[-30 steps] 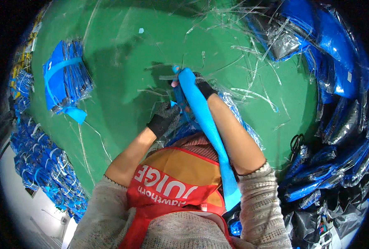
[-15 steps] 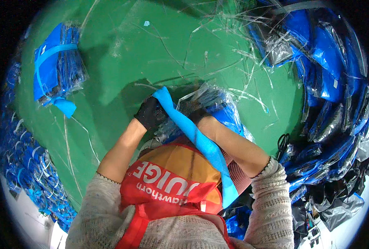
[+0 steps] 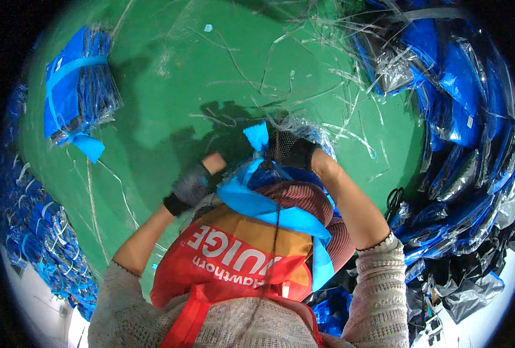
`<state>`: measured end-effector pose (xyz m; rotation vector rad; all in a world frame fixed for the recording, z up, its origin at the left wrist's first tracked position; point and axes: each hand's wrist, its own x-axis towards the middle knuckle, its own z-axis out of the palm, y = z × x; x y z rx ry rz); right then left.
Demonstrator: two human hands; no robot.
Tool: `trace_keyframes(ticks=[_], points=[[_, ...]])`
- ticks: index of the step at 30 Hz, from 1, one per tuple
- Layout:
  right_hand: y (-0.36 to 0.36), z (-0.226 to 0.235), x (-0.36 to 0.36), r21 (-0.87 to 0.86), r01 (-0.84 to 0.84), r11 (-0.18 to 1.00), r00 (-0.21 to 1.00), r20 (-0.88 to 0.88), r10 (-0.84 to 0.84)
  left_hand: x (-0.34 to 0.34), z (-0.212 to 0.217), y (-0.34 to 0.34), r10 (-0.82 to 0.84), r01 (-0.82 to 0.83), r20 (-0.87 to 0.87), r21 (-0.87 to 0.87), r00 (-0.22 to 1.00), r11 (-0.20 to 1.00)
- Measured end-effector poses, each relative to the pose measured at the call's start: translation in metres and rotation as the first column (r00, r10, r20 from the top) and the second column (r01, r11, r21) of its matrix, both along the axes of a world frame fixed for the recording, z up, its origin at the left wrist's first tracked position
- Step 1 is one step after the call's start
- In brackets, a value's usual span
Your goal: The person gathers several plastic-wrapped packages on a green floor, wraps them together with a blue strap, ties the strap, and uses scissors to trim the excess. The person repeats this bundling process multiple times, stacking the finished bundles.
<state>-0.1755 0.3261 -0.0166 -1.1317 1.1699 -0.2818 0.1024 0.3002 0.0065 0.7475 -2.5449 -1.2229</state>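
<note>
A light-blue fabric strip [image 3: 263, 203] runs across my lap and narrows where it is gathered near my right hand. Its short end stands up there. My right hand [image 3: 289, 151], in a black dotted glove, is closed at that gathered spot. Under it lies a bundle of blue packets in clear plastic [image 3: 322, 136], mostly hidden by my hand and legs. My left hand [image 3: 193, 182], gloved with a bare thumb or fingertip showing, is off to the left of the strip. It is smeared by motion, and its fingers cannot be made out.
A tied bundle of blue packets [image 3: 66, 87] lies at the far left on the green floor [image 3: 170, 87]. Clear plastic straps [image 3: 350, 81] are scattered beyond my hands. Blue packets [image 3: 460, 116] pile along the right, with black scissor handles [image 3: 394, 198] beside them. More bundles [image 3: 43, 232] line the left.
My left hand has let go of the strip's upper end and moved down and left. The strip has gone from taut and straight to slack and looped, its short end now beside my right hand.
</note>
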Motion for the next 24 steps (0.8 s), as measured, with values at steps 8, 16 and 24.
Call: trace_keyframes(ticks=[8,16,24], points=[[0.004,0.037,-0.006,-0.081,-0.123,0.989,0.979,-0.173,0.108,-0.084,-0.052,-0.002,0.004,-0.126,0.215,0.559,0.977,0.82],[0.02,0.027,0.009,-0.771,-0.265,0.579,0.861,-0.459,-0.218,-0.069,-0.086,0.011,0.254,-0.182,0.029,0.776,0.967,0.604],[0.021,0.018,0.011,-0.612,-0.29,0.736,0.747,-0.626,-0.226,-0.089,-0.056,-0.033,-0.145,0.02,0.207,0.507,0.967,0.862]])
